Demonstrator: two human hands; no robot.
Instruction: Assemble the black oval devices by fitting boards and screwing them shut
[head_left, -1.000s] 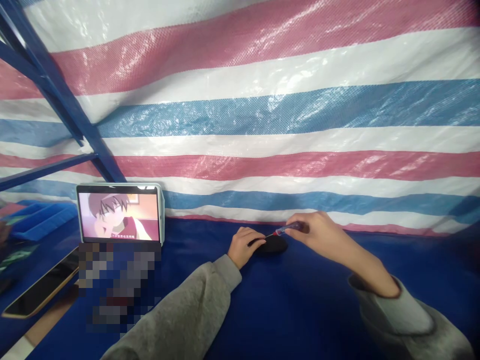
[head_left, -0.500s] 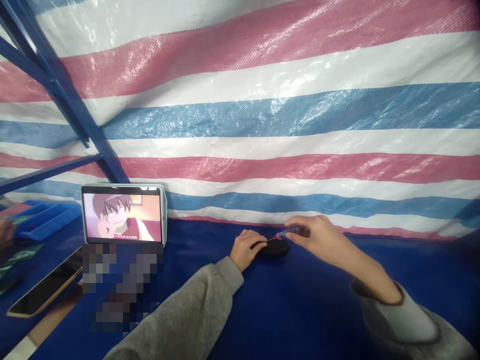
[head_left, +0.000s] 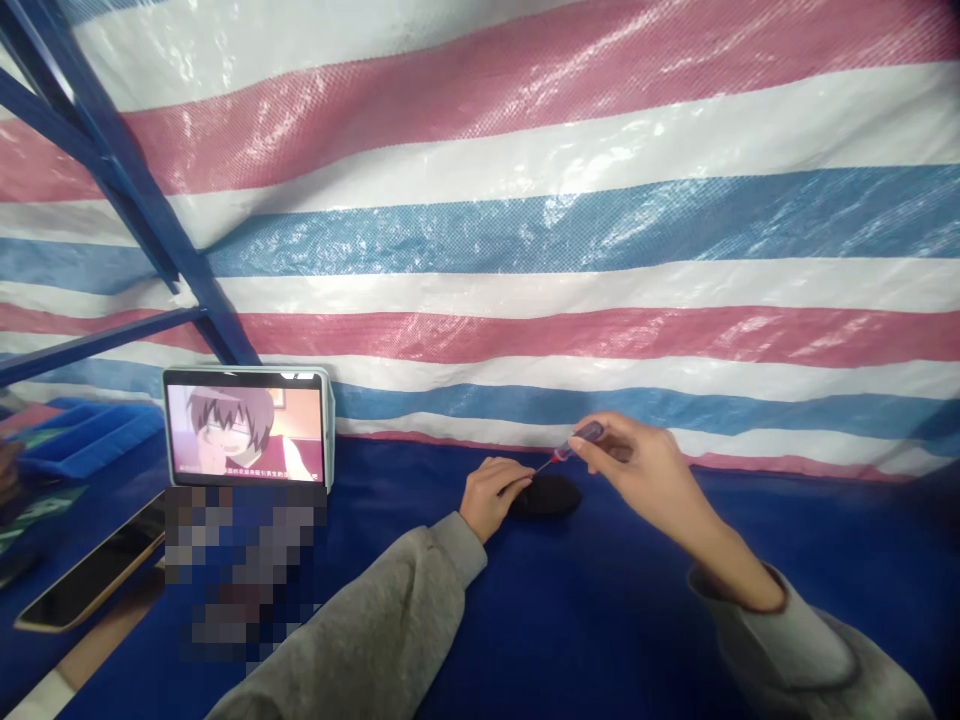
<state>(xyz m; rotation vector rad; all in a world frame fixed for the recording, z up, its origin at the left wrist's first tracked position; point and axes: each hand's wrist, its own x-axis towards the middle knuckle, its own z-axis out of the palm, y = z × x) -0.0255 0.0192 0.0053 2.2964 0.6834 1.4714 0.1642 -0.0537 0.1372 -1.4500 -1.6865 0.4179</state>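
Observation:
My right hand (head_left: 643, 458) is closed around the purple-and-red handle of a small screwdriver (head_left: 589, 434). Its thin shaft slants down to the left, and the tip ends beside the fingers of my left hand (head_left: 493, 494). Those left fingers grip the left end of a black oval object (head_left: 556, 498), shaped like a computer mouse, that lies on the blue table (head_left: 600, 620). Whether the tip touches the object, I cannot tell, as my fingers partly cover that spot.
A tablet (head_left: 247, 430) playing a cartoon stands at the left, with a phone (head_left: 94, 565) lying before it. Blue trays (head_left: 105, 440) and another person's hand (head_left: 9, 475) are at the far left. A striped plastic sheet (head_left: 570, 290) hangs behind the table.
The screwdriver's handle has risen, so the shaft stands steeper, and my right hand has lifted with it. My left hand stays on the black object.

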